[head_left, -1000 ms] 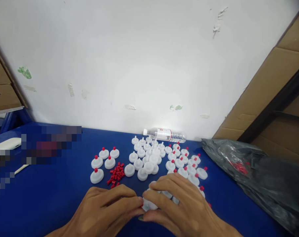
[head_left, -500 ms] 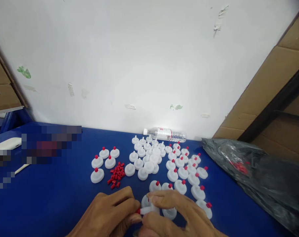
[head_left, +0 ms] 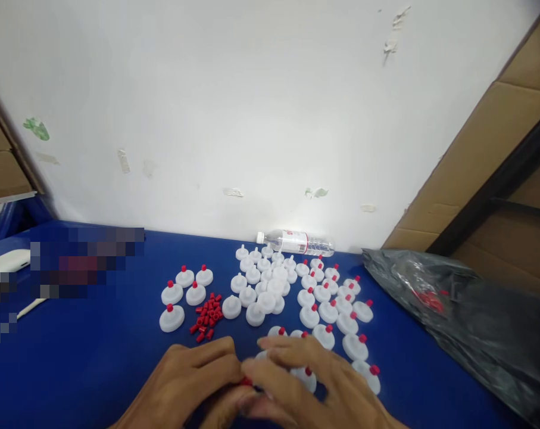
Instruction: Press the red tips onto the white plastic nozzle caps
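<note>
My left hand (head_left: 202, 378) is closed, thumb and forefinger pinching a small red cap (head_left: 246, 381). Against it presses my right hand (head_left: 305, 375), fingers curled and slightly blurred; the white nozzle lid seen there in the earlier view is now hidden by them. A cluster of bare white nozzle lids (head_left: 256, 313) stands just beyond the hands. Left of these lies a pile of loose red caps (head_left: 209, 316). White lids with red caps on their nozzles (head_left: 355, 345) stand to the right, and several more (head_left: 171, 319) at the left. Some sit partly behind my right hand.
A clear plastic bottle (head_left: 296, 242) lies along the white wall (head_left: 252, 119). At right, a dark plastic bag (head_left: 434, 333) has a clear bag of red pieces (head_left: 431, 301) on it. Cardboard (head_left: 466, 155) rises behind it. A blurred patch covers the blue table's (head_left: 95, 357) left side.
My right fingers have moved left over the red cap, covering the white nozzle lid that showed between the hands. The whole view has shifted slightly.
</note>
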{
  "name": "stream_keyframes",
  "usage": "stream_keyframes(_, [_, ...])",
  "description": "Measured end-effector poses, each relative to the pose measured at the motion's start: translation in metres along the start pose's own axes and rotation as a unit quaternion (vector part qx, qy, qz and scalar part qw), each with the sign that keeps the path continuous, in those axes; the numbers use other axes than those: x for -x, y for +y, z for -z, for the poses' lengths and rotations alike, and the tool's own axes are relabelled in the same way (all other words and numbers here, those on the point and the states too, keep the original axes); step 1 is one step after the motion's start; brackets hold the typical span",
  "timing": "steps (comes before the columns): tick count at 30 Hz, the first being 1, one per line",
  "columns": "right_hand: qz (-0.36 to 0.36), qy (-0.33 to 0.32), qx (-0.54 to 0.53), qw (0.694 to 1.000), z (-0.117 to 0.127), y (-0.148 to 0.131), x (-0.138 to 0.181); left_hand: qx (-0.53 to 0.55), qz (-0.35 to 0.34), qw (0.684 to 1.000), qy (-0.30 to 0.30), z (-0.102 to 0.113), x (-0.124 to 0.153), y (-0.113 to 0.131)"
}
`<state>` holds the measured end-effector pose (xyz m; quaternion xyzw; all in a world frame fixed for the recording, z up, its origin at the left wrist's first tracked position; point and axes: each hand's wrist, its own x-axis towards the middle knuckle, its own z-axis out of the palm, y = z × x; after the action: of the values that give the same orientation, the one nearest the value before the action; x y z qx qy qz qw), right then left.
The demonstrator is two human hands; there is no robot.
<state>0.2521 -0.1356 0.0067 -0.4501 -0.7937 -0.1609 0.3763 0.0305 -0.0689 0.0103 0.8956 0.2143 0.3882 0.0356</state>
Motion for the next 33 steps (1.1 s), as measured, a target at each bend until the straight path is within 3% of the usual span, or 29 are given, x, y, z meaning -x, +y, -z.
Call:
stream_keyframes(4, [0.057,0.033,-0.01,0.998,0.004,0.024,-0.025,-0.047,-0.029,0.998,0.011,0.008,-0.011,-0.011])
stream_keyframes(9, [-0.003,-0.001,-0.011,1.0,0.013,0.057,-0.04,-0.205,-0.025,0.978,-0.011,0.004,-0.01,-0.036])
stream_keyframes(13, [-0.068,-0.041,-0.009,0.997,0.012,0.073,-0.039,-0.255,-0.023,0.966,-0.024,0.0,-0.005,-0.039])
stream_keyframes(18, [-0.11,-0.104,-0.012,0.988,0.007,0.078,-0.036,-0.31,-0.004,0.95,-0.045,0.0,-0.004,-0.034])
stream_keyframes(27, [-0.129,-0.159,-0.011,0.979,0.006,0.083,-0.035,-0.347,0.009,0.934,-0.083,-0.002,-0.004,-0.041])
stream_keyframes(33, [-0.12,-0.148,0.001,0.982,0.005,0.084,-0.034,-0.334,0.026,0.937,-0.097,-0.002,-0.006,-0.04])
